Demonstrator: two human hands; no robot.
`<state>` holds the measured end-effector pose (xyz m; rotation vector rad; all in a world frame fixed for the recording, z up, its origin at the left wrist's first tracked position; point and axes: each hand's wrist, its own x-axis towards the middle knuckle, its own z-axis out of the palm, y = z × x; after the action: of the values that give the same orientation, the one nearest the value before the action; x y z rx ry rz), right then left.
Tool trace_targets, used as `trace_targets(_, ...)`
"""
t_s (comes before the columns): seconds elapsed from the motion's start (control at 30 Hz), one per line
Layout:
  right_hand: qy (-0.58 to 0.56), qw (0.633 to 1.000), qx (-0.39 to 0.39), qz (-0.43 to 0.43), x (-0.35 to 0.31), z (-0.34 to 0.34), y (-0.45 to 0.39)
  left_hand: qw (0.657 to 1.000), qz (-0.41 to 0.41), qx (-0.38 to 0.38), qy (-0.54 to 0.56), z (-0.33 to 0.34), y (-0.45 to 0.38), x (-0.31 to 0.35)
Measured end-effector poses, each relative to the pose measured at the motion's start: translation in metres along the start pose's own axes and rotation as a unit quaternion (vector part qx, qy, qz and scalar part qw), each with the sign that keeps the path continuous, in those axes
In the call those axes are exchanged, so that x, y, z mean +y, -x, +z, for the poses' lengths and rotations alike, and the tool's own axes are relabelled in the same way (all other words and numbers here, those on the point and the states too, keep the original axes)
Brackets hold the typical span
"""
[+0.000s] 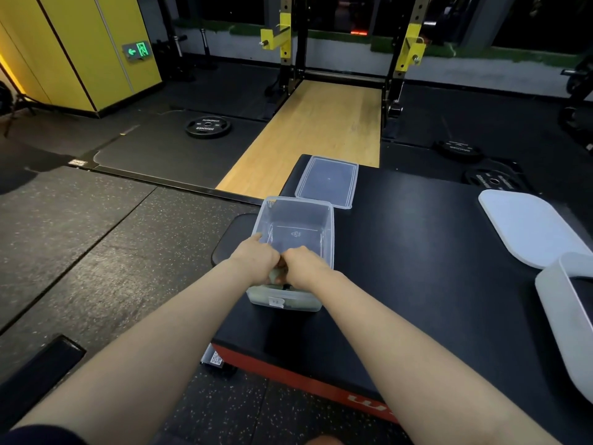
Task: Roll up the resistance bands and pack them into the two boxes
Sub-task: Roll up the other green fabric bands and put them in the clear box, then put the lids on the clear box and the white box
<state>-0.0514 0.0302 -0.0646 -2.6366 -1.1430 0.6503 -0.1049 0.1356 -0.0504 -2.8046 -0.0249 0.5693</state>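
Head cam, single view. Both hands were down in the near end of the clear box (296, 226), which sat on the black padded platform (417, 268) near its left edge. L hand (256, 260) and R hand (303, 263) were close together, knuckles up, fingers curled downward around a pale greenish band (275, 277), only a small patch of it visible betw. the two hands. Both hands gripped it; how tightly rolled it was, can't tell, since the hands covered most of it. More greenish material showed through the box's near wall, low, by a small white label (276, 301). Far half of the box showed only its bare floor w/ an embossed mark.

Clear lid (327, 181) lay flat on the platform just beyond the box, its near edge right beside the box's far rim; touching or not, couldn't tell. White lid (529, 226) lay flat at the platform's right side, well apart from the clear box. White box (564, 319) sat at the right frame edge, near the white lid, partly cut off; contents not visible.

Platform had a red side panel w/ white lettering, partly hidden by the R forearm. Surroundings: rubber gym floor, a weight plate (208, 126) lying flat at left, wooden lifting strip (314, 133) leading to a black-and-yellow rack (346, 43), yellow wall panel w/ a green exit sign (138, 50).
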Motion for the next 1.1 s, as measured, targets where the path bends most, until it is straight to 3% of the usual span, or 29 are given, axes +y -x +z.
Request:
trace_targets(0.47, 0.031, 0.999, 0.006, 0.007, -0.005, -0.013, 0.016, 0.999, -0.029, -0.006, 0.027, -0.009, 0.008, 0.001)
trace_targets(0.67, 0.029, 0.999, 0.013, 0.003, -0.002, -0.019, 0.020, 0.994, -0.032, 0.020, 0.105, -0.013, 0.005, -0.002)
trace_targets(0.9, -0.048, 0.991, 0.124, -0.004, 0.014, -0.050, 0.024, 0.950, -0.088, 0.107, 0.281, -0.028, -0.002, -0.013)
trace_targets(1.1, -0.155, 0.964, 0.214, 0.038, 0.045, -0.078, 0.020, 0.911, -0.110, 0.167, 0.361, -0.047, -0.018, -0.020)
